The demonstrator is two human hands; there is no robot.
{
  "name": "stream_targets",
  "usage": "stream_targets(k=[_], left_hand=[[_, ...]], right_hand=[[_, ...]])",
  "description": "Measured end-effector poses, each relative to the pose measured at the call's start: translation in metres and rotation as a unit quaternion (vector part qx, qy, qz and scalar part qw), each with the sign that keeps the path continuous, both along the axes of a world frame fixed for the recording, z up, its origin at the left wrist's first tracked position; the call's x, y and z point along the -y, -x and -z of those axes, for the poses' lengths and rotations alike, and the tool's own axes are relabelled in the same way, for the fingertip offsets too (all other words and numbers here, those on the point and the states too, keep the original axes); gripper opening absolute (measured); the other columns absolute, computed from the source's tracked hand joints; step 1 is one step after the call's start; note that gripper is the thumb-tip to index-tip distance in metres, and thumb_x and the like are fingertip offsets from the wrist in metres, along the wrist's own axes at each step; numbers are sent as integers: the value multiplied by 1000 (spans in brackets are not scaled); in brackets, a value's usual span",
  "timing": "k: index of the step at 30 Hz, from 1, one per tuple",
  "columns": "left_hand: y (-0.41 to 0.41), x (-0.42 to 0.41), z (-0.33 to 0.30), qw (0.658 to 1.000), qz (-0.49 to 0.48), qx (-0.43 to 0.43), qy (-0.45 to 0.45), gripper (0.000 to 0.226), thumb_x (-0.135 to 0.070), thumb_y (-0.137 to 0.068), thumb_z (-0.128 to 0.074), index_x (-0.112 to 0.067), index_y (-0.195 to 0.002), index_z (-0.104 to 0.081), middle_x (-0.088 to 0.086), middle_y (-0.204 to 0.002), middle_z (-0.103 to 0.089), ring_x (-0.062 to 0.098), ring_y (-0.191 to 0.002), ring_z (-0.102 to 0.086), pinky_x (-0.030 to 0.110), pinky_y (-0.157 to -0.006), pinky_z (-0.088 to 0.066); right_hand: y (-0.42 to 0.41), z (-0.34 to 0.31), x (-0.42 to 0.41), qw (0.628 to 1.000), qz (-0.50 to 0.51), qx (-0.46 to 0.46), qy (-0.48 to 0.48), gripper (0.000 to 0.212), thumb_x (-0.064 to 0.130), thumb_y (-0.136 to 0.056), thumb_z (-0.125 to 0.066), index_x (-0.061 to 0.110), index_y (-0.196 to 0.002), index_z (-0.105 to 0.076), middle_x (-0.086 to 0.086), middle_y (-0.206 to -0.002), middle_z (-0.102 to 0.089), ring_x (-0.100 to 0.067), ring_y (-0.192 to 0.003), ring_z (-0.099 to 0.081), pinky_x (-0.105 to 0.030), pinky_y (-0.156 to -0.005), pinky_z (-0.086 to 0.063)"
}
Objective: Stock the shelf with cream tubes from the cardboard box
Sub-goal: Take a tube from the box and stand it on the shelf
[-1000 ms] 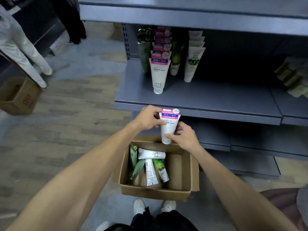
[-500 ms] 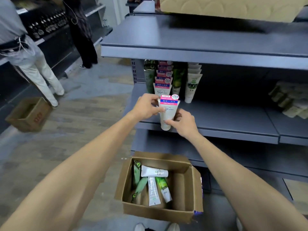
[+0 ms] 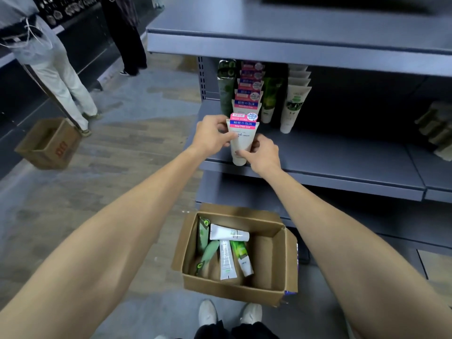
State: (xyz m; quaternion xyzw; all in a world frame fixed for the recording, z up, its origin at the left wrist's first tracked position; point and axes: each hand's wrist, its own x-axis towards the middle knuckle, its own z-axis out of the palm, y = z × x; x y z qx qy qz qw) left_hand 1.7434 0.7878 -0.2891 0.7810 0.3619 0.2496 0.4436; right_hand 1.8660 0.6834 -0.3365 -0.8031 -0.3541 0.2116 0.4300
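I see both bare hands holding one cream tube (image 3: pixel 241 140) upright, cap down, at the near edge of the grey metal shelf (image 3: pixel 330 157). The tube is smooth white plastic, flat and wide at its crimped top, tapering to a round cap, with a pink and blue printed band across the top. My left hand (image 3: pixel 212 138) grips its left side, fingers curled round the upper body with the thumb on the front; my right hand (image 3: pixel 265 152) pinches the lower part near the cap, fingers curled on it. The tube stands just in front of a row of matching pink-banded tubes (image 3: pixel 248 94) that runs toward the back of the shelf. Left of that row stands a dark green tube (image 3: pixel 226 89), right of it a glossy green row (image 3: pixel 270 96), and further right a row of white tubes with green print (image 3: pixel 294 104). Far right on the shelf lies a blurred pale stack I cannot make out. On the floor below, near my white shoes (image 3: pixel 208 314), sits the open cardboard box (image 3: pixel 276 260), matte brown with its flaps folded out. Inside it, on the left, lie several loose tubes: a white one (image 3: pixel 228 234) crosswise, another white one (image 3: pixel 226 261) lengthwise, and green ones (image 3: pixel 241 255) beside them. A second cardboard box (image 3: pixel 49 145) rests on the floor far left, near a standing person's pale trousers (image 3: pixel 66 79).
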Motion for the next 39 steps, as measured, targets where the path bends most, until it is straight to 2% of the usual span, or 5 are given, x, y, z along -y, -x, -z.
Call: stream_targets(k=[12,20,26,32,39], left_hand=[[-16,-14,0,1000,5,9,12,21,-11,-87,-72,-12,-108,-67,3,-96,-71,11,-89,-68,20,-57,-59],[-21,-23,3,999,16,8,34,27,-10,-86,-73,-11,-113,-66,5,-99,-69,18,-91,-69,26,-56,-60],[-20,-24,3,999,24,10,34,28,-10,-87,-72,-11,-114,-66,4,-99,-71,15,-90,-70,27,-56,-60],[-13,-22,15,999,4,-33,3,34,-18,-78,-79,-15,-109,-64,2,-97,-71,16,-83,-68,39,-75,-61],[20,1,52,996,-21,-85,14,50,-30,-74,-85,-16,-117,-63,6,-105,-71,21,-97,-68,35,-94,-53]], right_hand=[[-10,0,-15,1000,11,5,2,45,26,-75,-84,16,-112,-61,-1,-103,-71,-17,-93,-68,-31,-81,-56],[-13,-4,-17,1000,-4,23,10,45,28,-77,-82,15,-115,-60,-1,-101,-69,-18,-91,-65,-9,-48,-40],[-14,-1,-19,999,2,39,10,45,29,-78,-81,15,-116,-61,3,-98,-67,-18,-94,-65,-29,-80,-54],[-11,0,-16,1000,2,20,12,45,26,-76,-82,12,-114,-62,1,-98,-70,-17,-94,-67,-29,-82,-55],[-3,33,28,999,41,-13,25,54,23,-76,-85,10,-121,-60,-6,-113,-67,-16,-105,-65,-27,-95,-52]])
